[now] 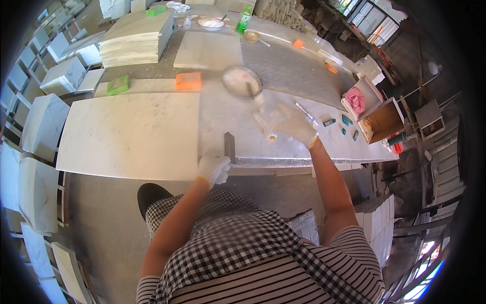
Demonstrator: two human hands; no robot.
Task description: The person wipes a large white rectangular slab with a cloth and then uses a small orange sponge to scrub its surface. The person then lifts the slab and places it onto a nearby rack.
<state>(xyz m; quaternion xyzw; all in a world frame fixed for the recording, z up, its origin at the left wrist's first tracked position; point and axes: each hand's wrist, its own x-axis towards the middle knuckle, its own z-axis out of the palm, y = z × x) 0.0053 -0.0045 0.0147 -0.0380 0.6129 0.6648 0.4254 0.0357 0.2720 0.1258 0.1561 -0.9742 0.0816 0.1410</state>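
My left hand (214,169), in a white knitted glove, is closed at the front edge of the white marble slabs. Its fingers are at the lower end of a flat dark grey scraper-like strip (230,147), which stands out over the edge. My right hand (298,127), also gloved, reaches over the right slab (253,119); its fingers are smeared by motion. Beside them is a pale tube-like thing (266,126) with a yellowish end, too blurred to name. A white pen-like stick (306,113) lies just past this hand. The left slab (131,134) has faint grey veins.
A round pan (242,81) of whitish paste sits behind the slabs. Orange (188,81) and green (118,85) blocks lie left of it. Small teal pieces (347,119) and an open cardboard box (380,121) are at right. Stacked slabs (134,40) and a green bottle (244,20) stand farther back.
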